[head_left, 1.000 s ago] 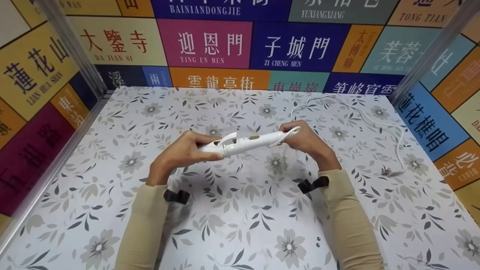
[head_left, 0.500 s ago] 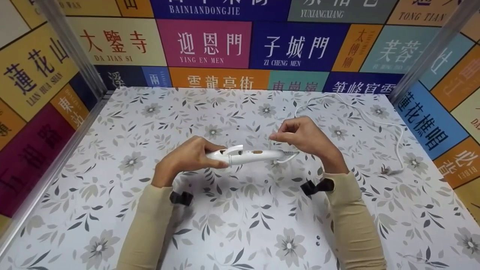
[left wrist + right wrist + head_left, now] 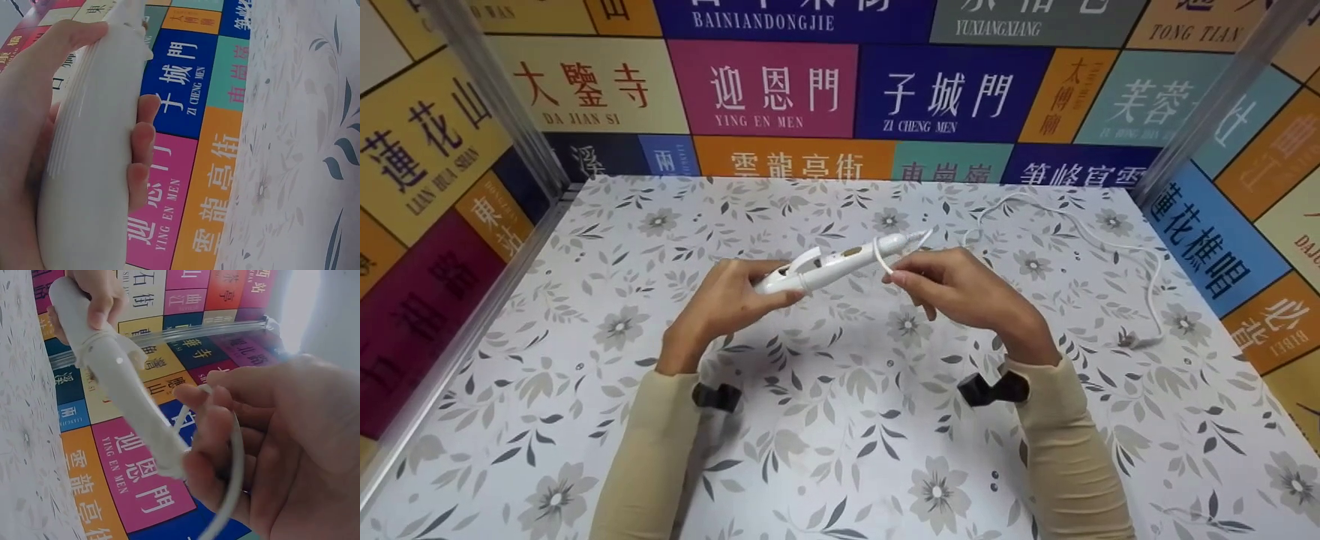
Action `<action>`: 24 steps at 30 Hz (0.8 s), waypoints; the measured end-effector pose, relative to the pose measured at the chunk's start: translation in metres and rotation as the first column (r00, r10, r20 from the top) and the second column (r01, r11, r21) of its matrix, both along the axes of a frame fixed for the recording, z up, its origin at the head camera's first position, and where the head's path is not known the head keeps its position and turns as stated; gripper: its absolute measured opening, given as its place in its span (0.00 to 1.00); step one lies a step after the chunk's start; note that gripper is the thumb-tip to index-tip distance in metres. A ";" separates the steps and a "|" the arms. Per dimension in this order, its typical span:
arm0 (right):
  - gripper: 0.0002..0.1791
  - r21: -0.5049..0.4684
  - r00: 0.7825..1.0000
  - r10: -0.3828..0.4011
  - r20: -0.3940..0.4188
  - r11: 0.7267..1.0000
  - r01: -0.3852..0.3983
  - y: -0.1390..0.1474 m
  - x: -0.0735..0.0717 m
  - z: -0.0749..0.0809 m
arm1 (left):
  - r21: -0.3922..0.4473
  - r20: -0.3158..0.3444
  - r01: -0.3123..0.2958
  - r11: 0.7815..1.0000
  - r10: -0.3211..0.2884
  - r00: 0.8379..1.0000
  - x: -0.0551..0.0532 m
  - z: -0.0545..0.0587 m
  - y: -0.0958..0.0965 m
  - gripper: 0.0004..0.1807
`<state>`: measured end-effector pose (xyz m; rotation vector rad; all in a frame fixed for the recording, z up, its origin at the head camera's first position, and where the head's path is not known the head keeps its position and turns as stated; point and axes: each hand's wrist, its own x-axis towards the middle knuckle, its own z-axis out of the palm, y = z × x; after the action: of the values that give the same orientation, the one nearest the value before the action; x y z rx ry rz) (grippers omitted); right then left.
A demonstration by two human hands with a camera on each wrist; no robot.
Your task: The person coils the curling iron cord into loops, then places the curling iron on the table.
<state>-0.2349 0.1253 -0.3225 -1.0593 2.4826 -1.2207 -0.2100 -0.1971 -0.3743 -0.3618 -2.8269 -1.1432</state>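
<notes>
My left hand grips a white curling iron around its thick left end, thumb along the near side. The iron is held above the table, its cord end tilted up and away to the right. My right hand pinches the white power cord, which passes around the handle near that end. In the right wrist view, the cord runs between the fingers and bends down past the palm. The left wrist view shows the smooth, ridged body of the iron, with curled fingertips on its far side.
The cord's slack curves over the back right of the table, ending in a plug on the right side. A white flower-patterned cloth covers the table. Colourful lettered panels stand behind and at both sides.
The iron dipped lower and level, then rose and tilted up at its cord end. My right hand left that end, moved around, and now draws the cord across the handle.
</notes>
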 end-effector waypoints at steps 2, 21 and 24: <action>0.13 -0.010 0.999 0.045 0.019 0.999 -0.045 0.002 -0.003 -0.003 | 0.018 0.000 -0.004 1.000 0.004 1.000 0.000 0.001 0.000 0.29; 0.17 0.102 0.962 -0.111 0.249 0.991 0.088 0.014 -0.052 -0.050 | 0.188 0.042 0.037 0.982 -0.045 0.998 0.009 0.013 -0.003 0.29; 0.20 0.105 0.937 -0.235 0.258 0.971 0.215 0.015 -0.057 -0.054 | 0.160 0.024 0.077 0.984 -0.081 0.996 0.008 0.011 -0.002 0.27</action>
<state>-0.2921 0.1408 -0.3765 -0.5570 2.4607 -1.2257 -0.2019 -0.1993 -0.3637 -0.4520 -2.7449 -1.3900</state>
